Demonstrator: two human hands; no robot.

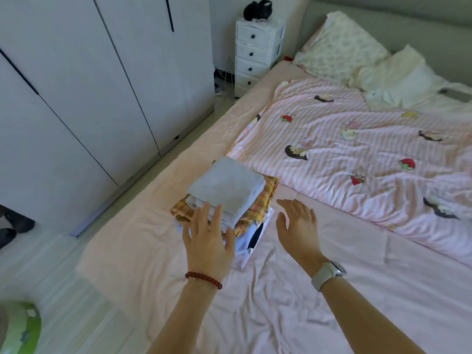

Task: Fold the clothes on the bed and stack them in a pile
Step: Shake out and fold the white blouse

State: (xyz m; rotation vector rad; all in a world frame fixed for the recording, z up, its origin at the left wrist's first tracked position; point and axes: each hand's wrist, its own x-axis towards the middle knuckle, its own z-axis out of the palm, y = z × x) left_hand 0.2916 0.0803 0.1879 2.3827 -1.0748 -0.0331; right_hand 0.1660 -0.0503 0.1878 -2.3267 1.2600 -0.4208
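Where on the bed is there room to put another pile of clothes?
The bare pink sheet between the pile of folded clothes and the striped quilt is free, as is the strip on the wardrobe side of the pile. It is crowded at the pile, where the left hand and right hand hover.

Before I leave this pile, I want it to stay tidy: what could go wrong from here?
1. The grey folded piece on top sits skewed, off the plaid garment beneath, so the stack may slide.
2. The pile stands near the edge of the bed, on soft, wrinkled sheet; a nudge could tip it toward the floor.
3. The left hand hovers open over the near edge and the right hand beside it; pulling away carelessly could drag layers loose.
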